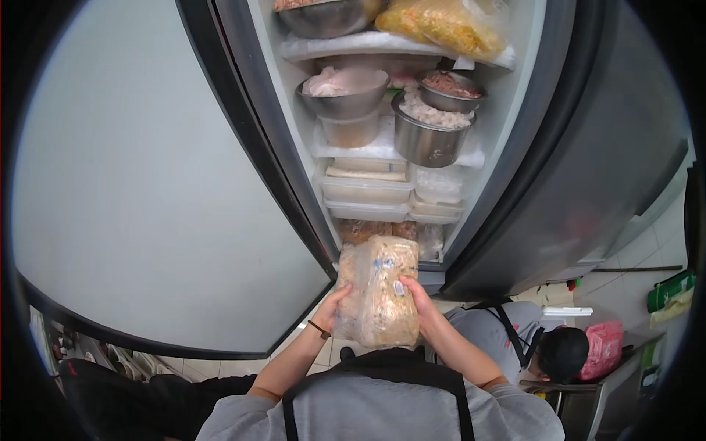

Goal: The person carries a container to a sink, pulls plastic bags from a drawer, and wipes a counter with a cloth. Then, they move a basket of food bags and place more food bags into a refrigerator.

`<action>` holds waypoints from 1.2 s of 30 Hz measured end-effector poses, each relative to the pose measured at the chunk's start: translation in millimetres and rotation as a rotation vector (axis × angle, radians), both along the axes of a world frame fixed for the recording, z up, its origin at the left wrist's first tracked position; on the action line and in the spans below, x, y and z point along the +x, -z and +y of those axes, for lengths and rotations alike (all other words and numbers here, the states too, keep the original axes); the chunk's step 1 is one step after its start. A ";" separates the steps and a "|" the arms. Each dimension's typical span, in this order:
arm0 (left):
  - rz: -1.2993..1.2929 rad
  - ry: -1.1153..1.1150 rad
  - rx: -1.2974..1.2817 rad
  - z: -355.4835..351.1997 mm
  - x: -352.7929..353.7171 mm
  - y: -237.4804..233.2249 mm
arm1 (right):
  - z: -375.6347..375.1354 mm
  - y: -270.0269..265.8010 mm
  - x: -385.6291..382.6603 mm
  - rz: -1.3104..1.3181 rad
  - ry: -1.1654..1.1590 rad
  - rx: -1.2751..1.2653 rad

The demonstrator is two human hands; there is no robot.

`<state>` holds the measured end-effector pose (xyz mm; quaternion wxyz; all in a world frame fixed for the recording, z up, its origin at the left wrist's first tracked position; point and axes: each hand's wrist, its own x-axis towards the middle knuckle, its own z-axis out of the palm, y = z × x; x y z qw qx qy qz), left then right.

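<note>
Between my two hands are plastic-wrapped blocks of pale tan food (388,301), with blue print and a small white label; the exact kind of food cannot be made out. Two blocks seem to lie side by side. My left hand (335,304) is closed on the left edge, its fingers partly hidden behind the wrap. On the other side my right hand (417,295) grips the right edge, thumb on top near the label. Both hands are in front of the bottom of an open refrigerator (474,158).
The fridge door (147,176) stands open on the left. Shelves hold a metal pot of white pieces (430,140), steel bowls (342,95), a bag of yellow food (445,26) and plastic boxes (368,192). A co-worker (485,331) bends close by on the right; a dark-clothed person (147,397) is at left.
</note>
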<state>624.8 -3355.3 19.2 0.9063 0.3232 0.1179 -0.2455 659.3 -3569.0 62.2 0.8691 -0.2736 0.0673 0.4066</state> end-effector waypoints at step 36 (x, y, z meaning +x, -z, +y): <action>-0.154 -0.382 0.099 95.8 -27.7 -11.6 | 76.3 -74.5 67.8 -0.094 -0.199 0.173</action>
